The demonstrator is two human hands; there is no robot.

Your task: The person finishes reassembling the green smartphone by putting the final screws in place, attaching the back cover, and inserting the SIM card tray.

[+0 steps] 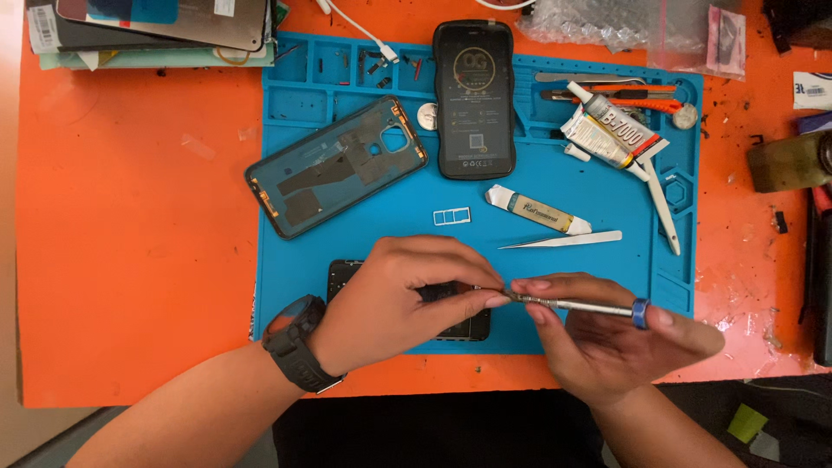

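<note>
The opened phone (407, 299) lies flat at the near edge of the blue work mat (607, 199), dark, with its back off, and mostly hidden under the left hand (394, 299), so only its left corner and near rim show. The likeliest trouble, as I judge it, is at the meeting point of the hands: the left fingertips are pinched at the tip of the slim metal screwdriver (576, 305), and whatever small part sits there is too tiny to see; a slip could drop it onto the cluttered mat or let the tip skid across the bare board. The right hand (607, 334) is closed around the screwdriver shaft, 1 finger resting near its blue end ring, so both hands are together and touching at the tool. Farther off lie a white SIM tray (451, 216), pale tweezers (563, 240), a removed back cover (338, 165) to the far left, a second black phone (473, 97) upright in view, and a glue tube (607, 121) at far right.
</note>
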